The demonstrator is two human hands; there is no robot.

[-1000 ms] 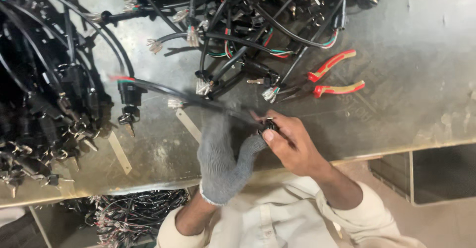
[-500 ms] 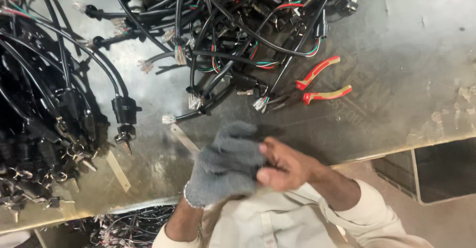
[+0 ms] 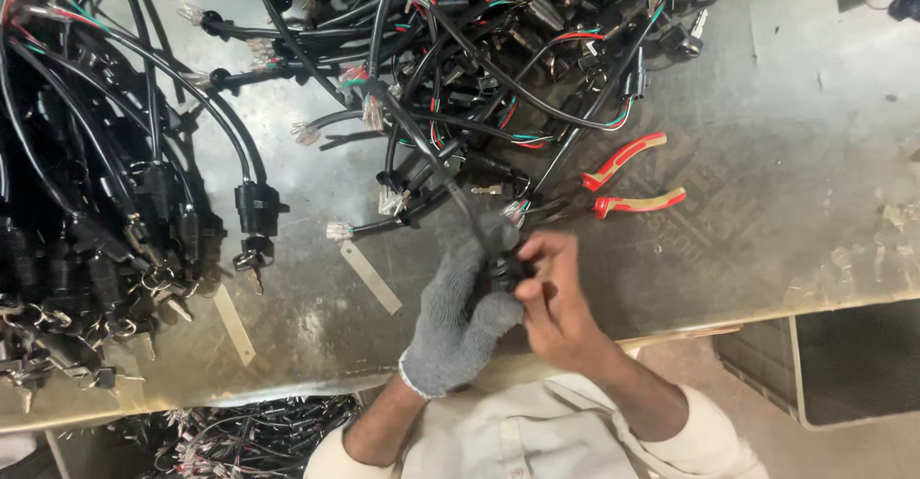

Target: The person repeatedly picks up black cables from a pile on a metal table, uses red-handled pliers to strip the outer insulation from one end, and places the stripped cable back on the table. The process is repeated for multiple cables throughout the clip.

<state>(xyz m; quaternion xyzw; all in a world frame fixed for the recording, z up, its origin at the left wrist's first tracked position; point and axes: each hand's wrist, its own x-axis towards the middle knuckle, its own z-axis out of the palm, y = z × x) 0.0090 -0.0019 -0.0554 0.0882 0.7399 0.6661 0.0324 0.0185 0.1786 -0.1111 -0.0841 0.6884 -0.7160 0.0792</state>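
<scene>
My left hand (image 3: pixel 458 318) wears a grey knit glove and grips a small black connector (image 3: pixel 505 266) at the end of a black cable (image 3: pixel 431 153). My bare right hand (image 3: pixel 556 297) pinches the same connector from the right. The cable runs up and left from my hands into a tangled pile of black cables (image 3: pixel 479 67) with red, green and white wires. Both hands sit over the near part of a worn metal table (image 3: pixel 786 201).
Red-handled pliers (image 3: pixel 628 184) lie just right of the pile, beyond my right hand. A second heap of black cables with keys (image 3: pixel 96 239) fills the left side. Two flat strips (image 3: pixel 370 276) lie on the table. More cables lie below the table edge (image 3: pixel 240 436).
My hands have shifted slightly and now hold the connector together, with the black cable drawn taut up toward the pile. The view has tilted a little.
</scene>
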